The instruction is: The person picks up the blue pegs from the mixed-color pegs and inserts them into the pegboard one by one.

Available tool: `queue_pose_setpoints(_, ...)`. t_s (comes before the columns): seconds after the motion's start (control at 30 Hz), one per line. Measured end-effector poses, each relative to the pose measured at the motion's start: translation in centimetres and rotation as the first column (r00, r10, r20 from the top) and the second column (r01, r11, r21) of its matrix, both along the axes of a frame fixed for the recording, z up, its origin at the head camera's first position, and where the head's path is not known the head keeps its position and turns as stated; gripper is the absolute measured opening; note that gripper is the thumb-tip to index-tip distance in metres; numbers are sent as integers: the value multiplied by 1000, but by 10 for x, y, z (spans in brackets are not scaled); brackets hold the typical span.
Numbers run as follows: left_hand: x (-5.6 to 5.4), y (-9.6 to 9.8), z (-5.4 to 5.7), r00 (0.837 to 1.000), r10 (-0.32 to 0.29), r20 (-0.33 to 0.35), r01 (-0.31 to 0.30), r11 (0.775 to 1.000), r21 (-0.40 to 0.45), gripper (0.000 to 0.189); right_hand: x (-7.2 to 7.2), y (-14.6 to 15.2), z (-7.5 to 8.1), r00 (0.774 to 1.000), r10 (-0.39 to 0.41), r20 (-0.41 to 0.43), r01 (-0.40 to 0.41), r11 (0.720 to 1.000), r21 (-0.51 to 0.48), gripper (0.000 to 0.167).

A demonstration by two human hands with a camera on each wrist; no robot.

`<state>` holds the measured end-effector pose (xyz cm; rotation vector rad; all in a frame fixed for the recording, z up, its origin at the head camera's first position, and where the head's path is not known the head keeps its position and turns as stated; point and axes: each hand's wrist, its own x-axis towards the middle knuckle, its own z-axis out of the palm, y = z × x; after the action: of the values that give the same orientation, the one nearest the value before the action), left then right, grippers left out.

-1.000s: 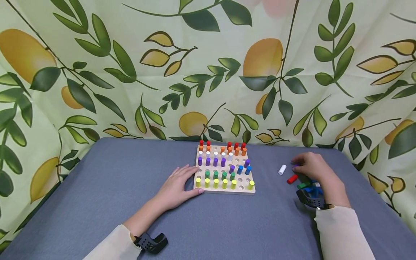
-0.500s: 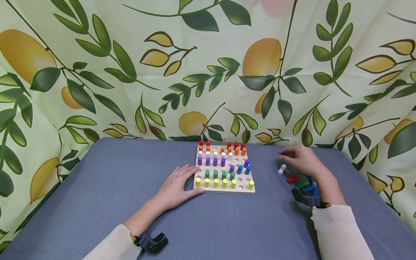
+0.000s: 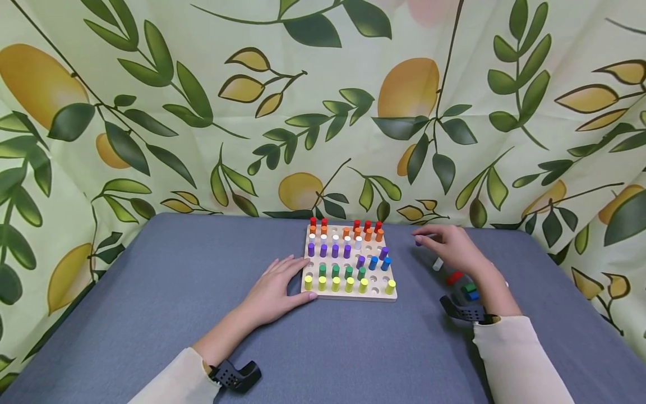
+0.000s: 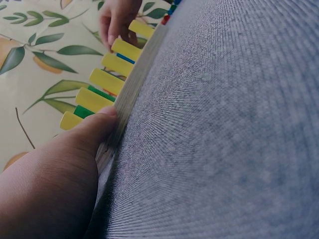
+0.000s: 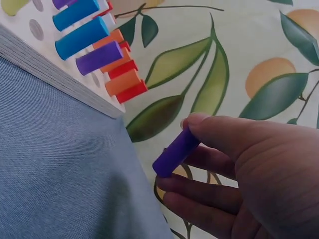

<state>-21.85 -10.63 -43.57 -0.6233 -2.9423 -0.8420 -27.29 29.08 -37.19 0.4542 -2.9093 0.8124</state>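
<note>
My right hand [image 3: 449,247] pinches a purple peg [image 5: 175,153] between thumb and fingers, to the right of the pegboard. In the right wrist view the peg slants down away from the thumb. My left hand [image 3: 270,292] rests at the near left corner of the wooden pegboard [image 3: 348,298], fingers extended at its left side. Its thumb [image 4: 102,124] touches the near edge in the left wrist view. Coloured pegs stand upright in rows across the board: red, orange, white, purple, blue, green and yellow. Several holes show no peg.
Loose pegs lie on the blue-grey cloth [image 3: 363,348] below the right hand: a white peg [image 3: 438,264], a red peg [image 3: 454,277], a green peg [image 3: 469,287] and a blue peg [image 3: 472,295]. The right forearm partly covers this pile. Behind hangs a leaf-and-fruit patterned curtain [image 3: 313,56].
My right hand has lifted away from the loose pegs and moved left toward the board with the purple peg. The left hand and the board have stayed in place.
</note>
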Motion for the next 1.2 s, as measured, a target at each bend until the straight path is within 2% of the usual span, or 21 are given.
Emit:
queue_pose_setpoints(0.2, 0, 0, 1, 1000, -3, -1, 3, 1000, 0, 76, -1, -6, -2, 999, -5, 45, 6, 1000, -16, 32)
queue_pose_setpoints(0.43, 0, -1, 1, 1000, -1, 5, 1, 1000, 3, 76, -2, -16, -2, 999, -2, 49, 3, 1000, -26, 32)
queue_pose_setpoints(0.87, 0, -1, 1, 1000, -6, -5, 6, 1000, -3, 77, 7, -43, 13, 998, 48, -40, -52, 993, -105, 29)
queue_pose_setpoints(1.2, 0, 0, 0, 1000, 1, 4, -1, 1000, -8, 78, 16, -77, 22, 982, 158, -104, -170, 977, -125, 21)
